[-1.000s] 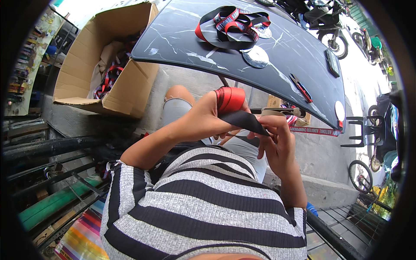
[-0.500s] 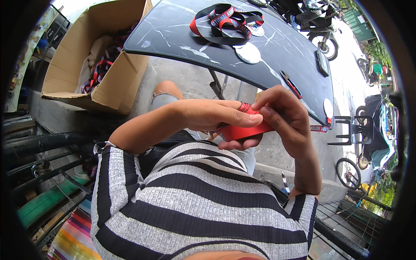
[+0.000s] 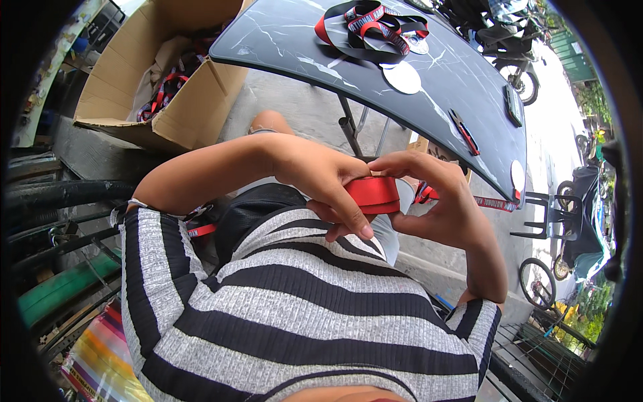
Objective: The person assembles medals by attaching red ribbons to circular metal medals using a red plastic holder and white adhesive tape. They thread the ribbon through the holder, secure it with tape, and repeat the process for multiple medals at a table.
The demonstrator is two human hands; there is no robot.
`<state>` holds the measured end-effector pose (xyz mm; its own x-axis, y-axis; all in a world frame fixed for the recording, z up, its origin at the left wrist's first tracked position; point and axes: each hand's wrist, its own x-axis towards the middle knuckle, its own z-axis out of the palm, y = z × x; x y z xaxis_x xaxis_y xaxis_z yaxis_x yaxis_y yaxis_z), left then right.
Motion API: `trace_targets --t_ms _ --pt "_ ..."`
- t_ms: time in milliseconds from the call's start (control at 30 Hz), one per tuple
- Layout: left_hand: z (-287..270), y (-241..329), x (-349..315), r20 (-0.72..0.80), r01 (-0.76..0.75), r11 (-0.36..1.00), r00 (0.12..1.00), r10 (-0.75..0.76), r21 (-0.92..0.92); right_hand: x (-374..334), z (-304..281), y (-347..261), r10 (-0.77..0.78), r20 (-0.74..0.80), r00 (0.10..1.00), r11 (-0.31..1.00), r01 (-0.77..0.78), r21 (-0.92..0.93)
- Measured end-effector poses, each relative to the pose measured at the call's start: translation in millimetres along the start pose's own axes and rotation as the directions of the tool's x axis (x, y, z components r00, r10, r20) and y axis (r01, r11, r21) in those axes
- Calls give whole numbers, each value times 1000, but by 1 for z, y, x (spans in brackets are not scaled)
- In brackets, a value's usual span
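striped black-and-grey top (image 3: 305, 311), short sleeves (image 3: 157, 271)

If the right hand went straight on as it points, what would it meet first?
Probably the red ribbon roll, which the right hand seems to touch; the left hand lies just beyond, though depth is unclear.

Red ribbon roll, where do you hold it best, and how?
The red ribbon roll is probably best held by its left and right sides, one hand from each: it is wound in layers and sits between the left hand and right hand. A gentle squeeze should stop layers slipping.
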<state>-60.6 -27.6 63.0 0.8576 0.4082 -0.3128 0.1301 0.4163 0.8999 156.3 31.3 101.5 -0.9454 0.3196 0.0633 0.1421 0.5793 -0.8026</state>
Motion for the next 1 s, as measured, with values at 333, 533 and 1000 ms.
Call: trace_targets --t_ms 333,533,1000 --pt "-2 -28 6 -502 -97 703 632 590 704 -1 10 7 53 -148 988 990 -71 -124" --pt "5 -29 9 -534 -183 695 515 670 695 -2 6 8 13 -229 973 980 -58 -189" --pt "-12 42 -1 -449 -62 654 678 582 754 3 -15 13 -9 -433 902 1000 16 11"
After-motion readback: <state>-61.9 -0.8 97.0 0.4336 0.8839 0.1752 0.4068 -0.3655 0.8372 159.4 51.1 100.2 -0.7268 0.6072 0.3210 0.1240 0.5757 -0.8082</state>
